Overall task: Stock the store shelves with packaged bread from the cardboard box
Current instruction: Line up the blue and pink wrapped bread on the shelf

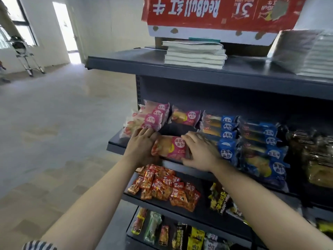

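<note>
While right hand [200,152] grips 1 pack [169,147], left hand [142,143] touches 4 stacked packs [153,116].

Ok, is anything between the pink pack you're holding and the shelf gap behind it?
Nothing visible. Behind the held pack, the shelf gap lies bare between the pink stack and blue packs; another pink pack sits at its back.

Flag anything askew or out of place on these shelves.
The red carton up top is upside down, its print inverted. The pink bread stack at the left end leans, fanned out. The red snack packets below lie in a loose heap.
</note>
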### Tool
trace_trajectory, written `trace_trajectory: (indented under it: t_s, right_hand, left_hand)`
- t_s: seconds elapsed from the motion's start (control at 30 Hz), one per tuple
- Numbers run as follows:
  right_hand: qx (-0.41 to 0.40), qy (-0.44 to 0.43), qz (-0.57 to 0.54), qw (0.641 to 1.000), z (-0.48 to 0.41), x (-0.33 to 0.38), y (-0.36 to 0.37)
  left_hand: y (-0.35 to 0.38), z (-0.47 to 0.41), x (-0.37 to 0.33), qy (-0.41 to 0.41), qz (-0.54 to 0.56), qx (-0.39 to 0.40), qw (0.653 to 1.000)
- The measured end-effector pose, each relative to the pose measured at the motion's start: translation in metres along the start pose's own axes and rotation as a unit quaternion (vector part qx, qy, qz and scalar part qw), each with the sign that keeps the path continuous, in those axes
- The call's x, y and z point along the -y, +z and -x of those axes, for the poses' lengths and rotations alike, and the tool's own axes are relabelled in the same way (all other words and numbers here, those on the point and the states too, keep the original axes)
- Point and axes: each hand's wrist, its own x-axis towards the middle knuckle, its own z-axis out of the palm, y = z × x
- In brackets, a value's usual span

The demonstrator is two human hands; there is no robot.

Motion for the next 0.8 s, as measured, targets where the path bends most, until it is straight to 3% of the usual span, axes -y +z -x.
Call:
trace_trajectory:
  t_s: [0.27, 0.8]
  right_hand:
    - [0.016, 0.088, 0.004, 0.996, -0.02, 0.007, 0.002]
    - [-0.028, 0.106, 0.007, 0.994, -0.053, -0.01, 0.004]
  left_hand:
    - [0.012, -0.03, 0.01, 0.049, 0.043, -0.001, 0.998]
    - [0.014, -0.069, 0.008, 0.009, 0.123, 0.032, 0.992]
